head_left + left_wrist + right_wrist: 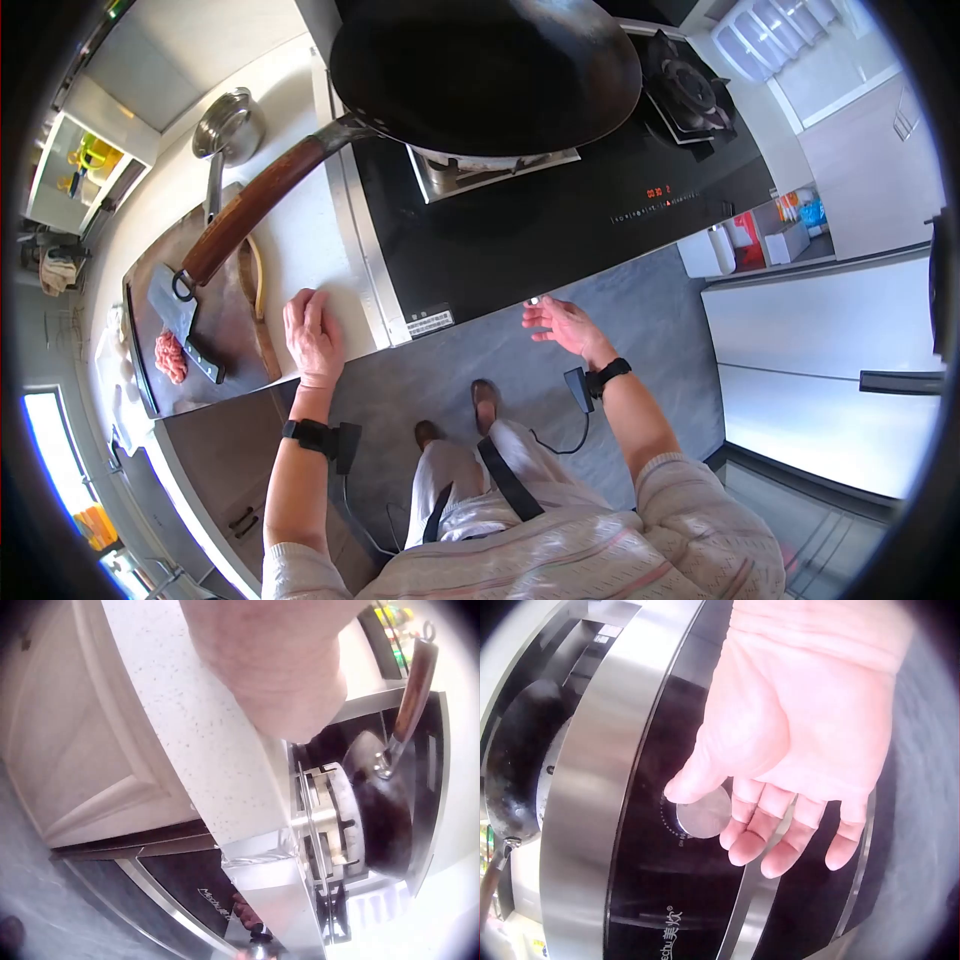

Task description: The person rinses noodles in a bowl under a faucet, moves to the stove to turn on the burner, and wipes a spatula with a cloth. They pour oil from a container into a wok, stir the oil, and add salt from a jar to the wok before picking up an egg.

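In the head view, the left hand (314,338) rests on the pale counter (335,240) beside the hob, its fingers loosely bent and nothing held; part of it fills the top of the left wrist view (277,667). The right hand (565,328) is at the front edge of the black hob (480,255). Seen by the right wrist camera, that hand (802,727) has its thumb and forefinger on opposite sides of a round silver knob (703,812) on the stove's dark front panel. A dark wok (480,90) with a wooden handle (250,215) stands over a burner.
Left of the hob, a board (220,300) bears a cleaver (178,305) and raw meat (171,357). Behind it stands a small metal pot (230,125). The wok's handle extends over the board. At the right are a second burner (688,85) and an open drawer (708,250).
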`<state>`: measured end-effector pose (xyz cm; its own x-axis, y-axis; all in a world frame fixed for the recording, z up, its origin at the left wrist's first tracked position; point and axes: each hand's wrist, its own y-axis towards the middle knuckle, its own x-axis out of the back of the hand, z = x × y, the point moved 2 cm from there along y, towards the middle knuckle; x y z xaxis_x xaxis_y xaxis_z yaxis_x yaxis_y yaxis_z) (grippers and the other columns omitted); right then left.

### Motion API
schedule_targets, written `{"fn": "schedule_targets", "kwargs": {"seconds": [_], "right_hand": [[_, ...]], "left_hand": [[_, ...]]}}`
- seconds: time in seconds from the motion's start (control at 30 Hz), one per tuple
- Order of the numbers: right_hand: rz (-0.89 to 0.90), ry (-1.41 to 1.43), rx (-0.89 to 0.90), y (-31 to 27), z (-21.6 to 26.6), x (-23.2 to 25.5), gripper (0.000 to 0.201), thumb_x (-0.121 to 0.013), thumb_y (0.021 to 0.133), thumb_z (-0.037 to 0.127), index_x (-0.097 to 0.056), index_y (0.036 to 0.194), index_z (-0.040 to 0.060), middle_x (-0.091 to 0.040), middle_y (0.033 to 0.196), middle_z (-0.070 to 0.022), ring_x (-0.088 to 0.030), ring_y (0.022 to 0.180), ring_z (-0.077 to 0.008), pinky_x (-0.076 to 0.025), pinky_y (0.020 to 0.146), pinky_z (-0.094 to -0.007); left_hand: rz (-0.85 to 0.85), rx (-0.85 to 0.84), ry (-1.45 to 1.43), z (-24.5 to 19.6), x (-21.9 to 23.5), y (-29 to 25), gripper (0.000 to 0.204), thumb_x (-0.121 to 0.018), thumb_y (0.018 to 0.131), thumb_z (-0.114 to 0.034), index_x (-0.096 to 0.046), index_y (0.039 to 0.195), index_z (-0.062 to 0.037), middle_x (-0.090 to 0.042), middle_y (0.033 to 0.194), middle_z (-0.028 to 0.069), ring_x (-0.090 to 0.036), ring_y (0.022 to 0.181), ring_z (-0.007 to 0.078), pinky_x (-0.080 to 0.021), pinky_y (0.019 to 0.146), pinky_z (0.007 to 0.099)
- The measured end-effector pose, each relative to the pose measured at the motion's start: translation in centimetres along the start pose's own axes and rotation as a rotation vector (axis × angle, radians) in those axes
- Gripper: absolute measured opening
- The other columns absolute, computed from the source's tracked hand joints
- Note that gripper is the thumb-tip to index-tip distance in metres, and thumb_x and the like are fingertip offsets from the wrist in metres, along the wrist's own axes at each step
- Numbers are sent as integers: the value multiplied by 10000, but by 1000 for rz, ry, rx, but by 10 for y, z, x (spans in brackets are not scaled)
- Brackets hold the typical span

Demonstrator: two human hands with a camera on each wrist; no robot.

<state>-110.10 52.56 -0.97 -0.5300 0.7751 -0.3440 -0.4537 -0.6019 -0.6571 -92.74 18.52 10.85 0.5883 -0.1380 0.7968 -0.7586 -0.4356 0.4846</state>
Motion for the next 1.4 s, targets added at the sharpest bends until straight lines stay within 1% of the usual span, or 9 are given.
{"fn": "schedule_targets", "kwargs": {"seconds": [0.17, 0.23, 0.4, 0.57, 0.7, 0.77, 1.07, 1.17, 1.4], "right_hand": [[-39, -29, -53, -21, 1, -2, 468, -498, 868, 491, -571, 1068, 74, -606, 991, -42, -579, 936, -153, -460, 762, -337], [-52, -46, -74, -30, 3, -12, 474, -505, 865, 490, -568, 1072, 68, -607, 993, -41, -582, 927, -149, -466, 751, -329], [203, -344, -115, -79, 23, -87, 432, -538, 864, 439, -562, 1102, 79, -612, 963, -29, -594, 859, -115, -474, 683, -256], [582, -246, 159, -74, 83, -205, 412, -506, 890, 416, -553, 1115, 74, -608, 966, -27, -580, 877, -102, -469, 668, -241], [599, 173, 218, -58, 127, -277, 406, -477, 908, 387, -501, 1163, 72, -592, 1026, -57, -572, 945, -162, -502, 733, -310], [751, 463, 253, -52, 133, -291, 392, -486, 906, 365, -497, 1145, 54, -586, 1045, -79, -577, 957, -204, -506, 789, -370], [482, 627, 159, -95, 139, -253, 120, -530, 831, 122, -473, 734, 79, -456, 600, 26, -457, 504, -53, -411, 493, -234], [375, 393, 209, -113, 129, -230, 107, -515, 827, 127, -472, 743, 77, -456, 605, 22, -448, 471, -55, -404, 451, -238], [320, 20, 198, -165, 109, -222, 84, -522, 788, 84, -453, 756, 46, -454, 573, -16, -464, 426, -97, -428, 390, -273]], "left_hand": [[-42, -24, 9, -3, 7, 4, 207, -517, 720, 12, -585, 910, -36, -541, 945, 125, -526, 874, 305, -435, 773, 390], [183, 138, -149, -12, 13, 12, 221, -530, 713, 12, -590, 918, -46, -552, 917, 117, -548, 837, 293, -452, 744, 384], [-205, -366, -101, -102, 156, 97, 247, -560, 685, 25, -625, 899, -79, -574, 954, 96, -558, 878, 290, -446, 747, 373], [238, 159, -84, -32, 150, 125, 316, -506, 843, -262, -605, 1004, -9, -608, 923, 199, -582, 877, 362, -453, 749, 399], [392, 132, -231, -75, 161, 102, 301, -504, 853, -257, -610, 1027, -36, -612, 926, 207, -584, 879, 365, -462, 775, 382], [337, -151, -342, -77, 157, 96, 277, -504, 858, -231, -620, 1042, -59, -609, 968, 205, -569, 920, 376, -448, 818, 364], [730, 632, -1427, -115, 77, 83, 406, -495, 904, -327, -542, 1106, 22, -623, 942, 109, -610, 781, 150, -509, 673, 271], [882, 651, -1747, -149, 46, 75, 288, -501, 909, -247, -539, 968, 33, -626, 856, 130, -597, 690, 160, -518, 616, 269], [667, 607, -1928, -175, 67, 25, 226, -507, 901, -188, -487, 1009, 9, -605, 927, 175, -605, 830, 235, -500, 783, 355]]}}
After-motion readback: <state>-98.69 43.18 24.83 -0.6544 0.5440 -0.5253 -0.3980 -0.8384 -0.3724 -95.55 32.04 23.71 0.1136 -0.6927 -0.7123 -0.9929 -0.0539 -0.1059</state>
